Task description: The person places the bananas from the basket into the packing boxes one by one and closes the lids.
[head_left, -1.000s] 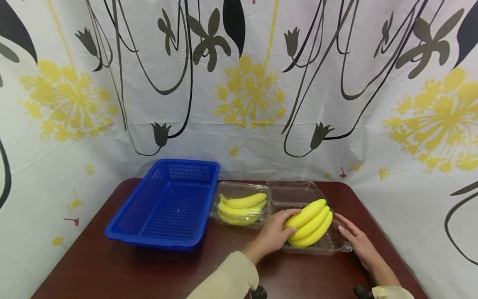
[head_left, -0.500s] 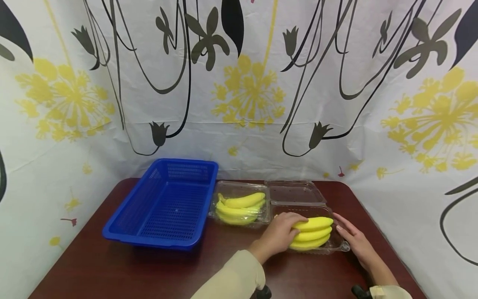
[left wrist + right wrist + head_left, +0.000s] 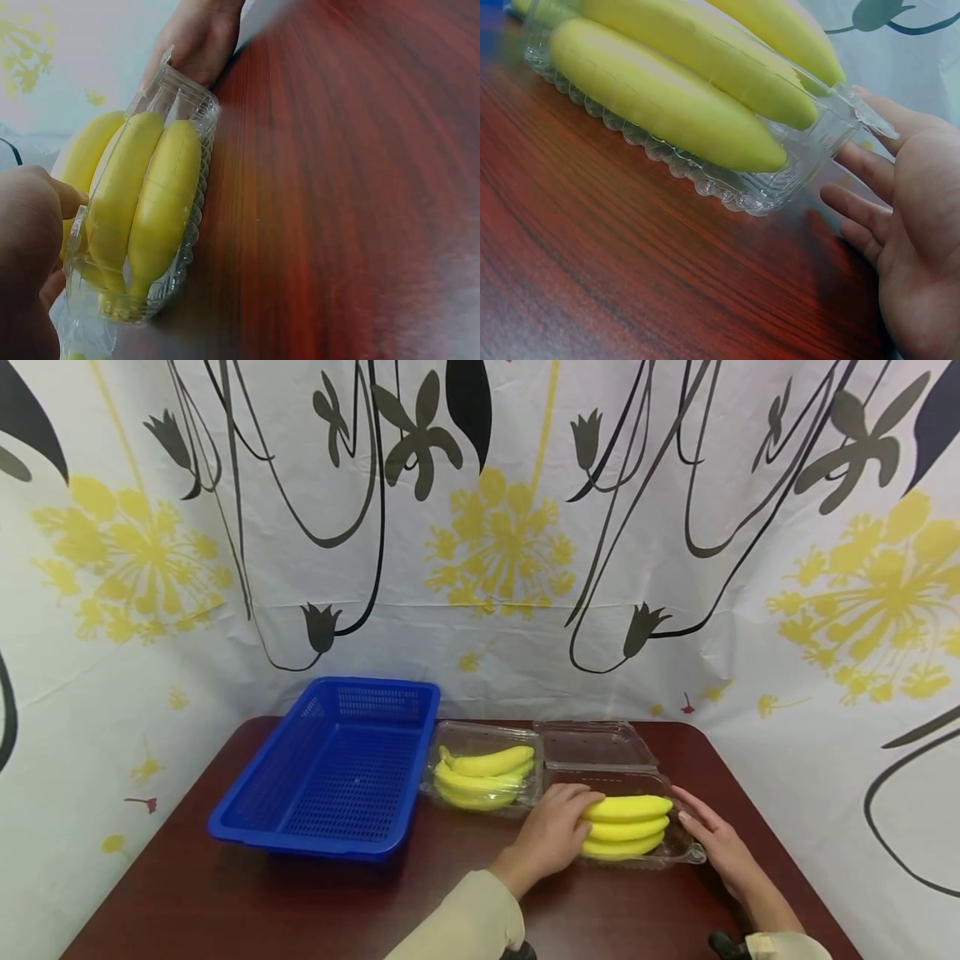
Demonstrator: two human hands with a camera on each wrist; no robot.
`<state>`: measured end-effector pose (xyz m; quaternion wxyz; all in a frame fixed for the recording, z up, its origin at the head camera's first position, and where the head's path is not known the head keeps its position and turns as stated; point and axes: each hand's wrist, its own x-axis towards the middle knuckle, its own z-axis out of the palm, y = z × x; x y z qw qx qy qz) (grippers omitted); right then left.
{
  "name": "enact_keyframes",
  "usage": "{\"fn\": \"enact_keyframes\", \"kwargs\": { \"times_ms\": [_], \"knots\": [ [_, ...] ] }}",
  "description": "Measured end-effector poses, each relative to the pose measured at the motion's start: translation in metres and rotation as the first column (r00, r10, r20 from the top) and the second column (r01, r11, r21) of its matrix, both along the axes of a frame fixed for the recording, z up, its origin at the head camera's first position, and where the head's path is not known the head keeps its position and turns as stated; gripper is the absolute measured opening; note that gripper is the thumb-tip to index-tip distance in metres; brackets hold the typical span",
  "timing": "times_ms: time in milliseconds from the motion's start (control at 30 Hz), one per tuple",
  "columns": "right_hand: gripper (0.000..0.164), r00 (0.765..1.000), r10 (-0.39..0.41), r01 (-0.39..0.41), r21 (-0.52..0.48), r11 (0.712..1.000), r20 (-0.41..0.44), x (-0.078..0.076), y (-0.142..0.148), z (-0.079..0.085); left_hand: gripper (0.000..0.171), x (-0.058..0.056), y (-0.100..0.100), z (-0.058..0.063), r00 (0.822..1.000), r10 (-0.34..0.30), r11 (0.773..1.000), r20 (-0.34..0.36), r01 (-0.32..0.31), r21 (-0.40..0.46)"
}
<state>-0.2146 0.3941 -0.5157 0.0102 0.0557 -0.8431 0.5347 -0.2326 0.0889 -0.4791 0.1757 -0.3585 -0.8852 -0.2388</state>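
A bunch of yellow bananas [image 3: 630,831] lies lengthwise in a clear plastic clamshell container [image 3: 810,169] on the table. My left hand [image 3: 551,828] holds the bunch at its left end, thumb on the near side and fingers over the top. In the left wrist view, the stem end [image 3: 121,304] sits low inside the ribbed container wall. My right hand [image 3: 722,847] rests at the container's right end, with extended fingers touching the outside of the wall near the corner tab. The container's lid [image 3: 596,747] is folded back behind it.
Left of this container stands another clear clamshell [image 3: 457,737] with bananas [image 3: 486,777] inside. A blue plastic basket [image 3: 262,835] occupies the table's left side. Behind the dark red-brown table [image 3: 315,902] hangs a patterned white cloth [image 3: 480,668].
My left hand has lowered the tilted bunch of bananas into the container, where it now lies level. My right hand has stayed at the container's right end.
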Motion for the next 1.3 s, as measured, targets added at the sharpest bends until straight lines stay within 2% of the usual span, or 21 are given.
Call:
{"fn": "enact_keyframes", "kwargs": {
  "times_ms": [267, 467, 533, 600, 733, 800, 933, 1000, 1067, 1167, 1300],
  "knots": [
    [0.058, 1.0, -0.002, 0.002, 0.002, 1.0, -0.022, 0.001, 0.0, 0.003, 0.038, 0.012, -0.01, -0.008, 1.0, 0.0, 0.992, -0.016, 0.002, 0.127],
    [0.058, 0.999, -0.015, 0.015, -0.001, 1.0, -0.039, 0.001, 0.001, 0.002, 0.032, 0.024, -0.011, -0.018, 0.997, 0.067, 0.965, -0.046, -0.053, 0.257],
    [0.058, 0.999, -0.023, 0.023, 0.0, 1.0, -0.04, 0.001, 0.0, 0.002, 0.032, 0.028, -0.011, -0.021, 0.994, 0.107, 0.948, -0.006, -0.1, 0.304],
    [0.059, 0.999, -0.034, 0.034, 0.002, 0.999, -0.036, 0.001, -0.001, 0.002, 0.033, 0.032, -0.01, -0.024, 0.986, 0.141, 0.92, 0.085, -0.162, 0.357],
    [0.06, 0.998, -0.054, 0.054, 0.02, 0.998, -0.027, 0.0, -0.002, 0.001, 0.038, 0.039, -0.009, -0.029, 0.938, 0.184, 0.836, 0.295, -0.307, 0.455],
    [0.06, 0.998, -0.057, 0.058, 0.029, 0.998, -0.029, -0.001, -0.003, 0.001, 0.041, 0.04, -0.008, -0.031, 0.92, 0.192, 0.792, 0.341, -0.35, 0.5],
    [0.06, 0.998, -0.065, 0.066, 0.04, 0.997, -0.025, -0.002, -0.006, 0.001, 0.045, 0.04, -0.006, -0.034, 0.907, 0.176, 0.721, 0.383, -0.384, 0.577],
    [0.061, 0.997, -0.07, 0.071, 0.04, 0.997, -0.013, -0.002, -0.006, 0.001, 0.044, 0.041, -0.005, -0.036, 0.882, 0.161, 0.686, 0.443, -0.423, 0.592],
    [0.062, 0.997, -0.075, 0.075, 0.042, 0.996, -0.001, -0.002, -0.007, 0.001, 0.045, 0.041, -0.005, -0.038, 0.848, 0.131, 0.647, 0.514, -0.466, 0.604],
    [0.062, 0.997, -0.076, 0.076, 0.042, 0.996, -0.001, -0.003, -0.007, 0.001, 0.048, 0.04, -0.006, -0.041, 0.804, 0.052, 0.612, 0.592, -0.494, 0.618],
    [0.062, 0.996, -0.091, 0.091, 0.038, 0.995, -0.003, -0.002, -0.007, 0.0, 0.055, 0.033, -0.011, -0.043, 0.78, -0.12, 0.598, 0.615, -0.437, 0.672]
  ]
}}
